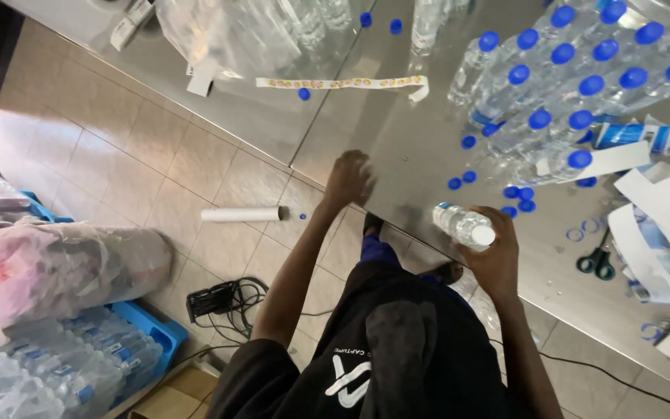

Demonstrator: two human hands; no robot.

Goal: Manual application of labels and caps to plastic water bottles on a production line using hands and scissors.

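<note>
Two hands at a shiny metal table [397, 132]

Right hand [498, 256] wraps its fingers around a clear bottle [463, 226] lying at the table's near edge. Left hand [348, 178] rests on that edge, fingers curled and blurry. Capped bottles [575, 85] crowd the table's far side.

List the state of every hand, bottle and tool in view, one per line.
Right hand: gripping the bottle, fingers wrapped around it.
Bottle: lying sideways in that hand, no blue cap.
Left hand: flat on the steel table, holding nothing.
Capped bottles: standing grouped, blue caps on.
Scissors: lying on the table.
Roll: lying on the floor.
</note>
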